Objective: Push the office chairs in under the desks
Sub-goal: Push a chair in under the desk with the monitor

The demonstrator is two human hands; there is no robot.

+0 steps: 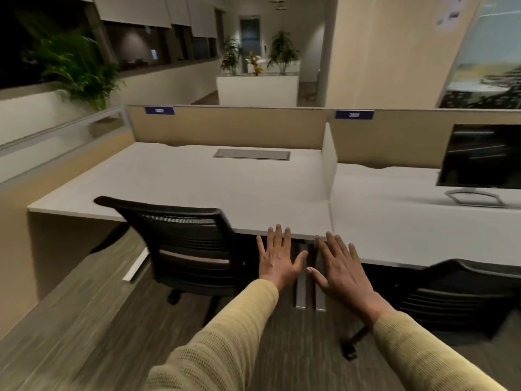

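Observation:
A black mesh-backed office chair [183,244] stands tucked against the front edge of the left white desk [197,182], its back top level with the desk edge. A second black chair [462,294] stands at the right desk [408,221], partly cut off by the frame. My left hand [277,258] and my right hand [341,266] are held out flat in the air with fingers spread, between the two chairs and near the seam of the desks. Neither hand touches a chair or holds anything.
A dark monitor [482,156] on a metal stand sits on the right desk. Beige partition panels [225,127] run behind both desks, with a low white divider [328,162] between them. Metal desk legs [308,280] stand below my hands. Potted plants [76,69] line the left ledge.

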